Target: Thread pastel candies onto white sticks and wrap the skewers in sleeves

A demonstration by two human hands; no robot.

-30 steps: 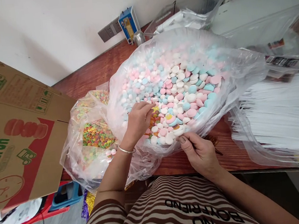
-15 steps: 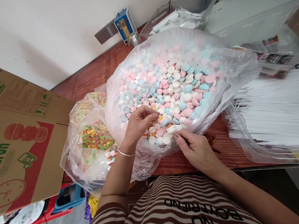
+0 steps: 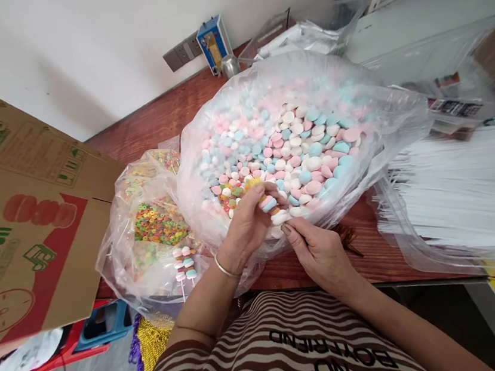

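Observation:
A candy skewer [image 3: 268, 204] of white, blue and pink rounds with small orange and yellow pieces between them is in my hands. My left hand [image 3: 246, 220] curls around its upper part, thumb near the top. At its lower end, below a white round, my right hand [image 3: 321, 251] pinches with thumb and forefinger; the stick is mostly hidden. Under both hands lies an open clear plastic bag [image 3: 382, 106] full of pink, white and pale blue rounds [image 3: 303, 160]. Several multicoloured ring candies [image 3: 234, 193] lie on these rounds beside my left hand.
Left of the large bag, a smaller plastic bag [image 3: 117, 267] holds coloured ring candies [image 3: 157, 223], with two candy skewers [image 3: 184, 264] on it. A cardboard box [image 3: 23, 237] stands far left. White sticks [image 3: 464, 189] fill the right side; a blue device [image 3: 214, 44] sits by the wall.
My left hand has moved from pinching near the rounds to curling around the candy skewer. The skewer now shows more clearly, tilted, and the view has shifted slightly.

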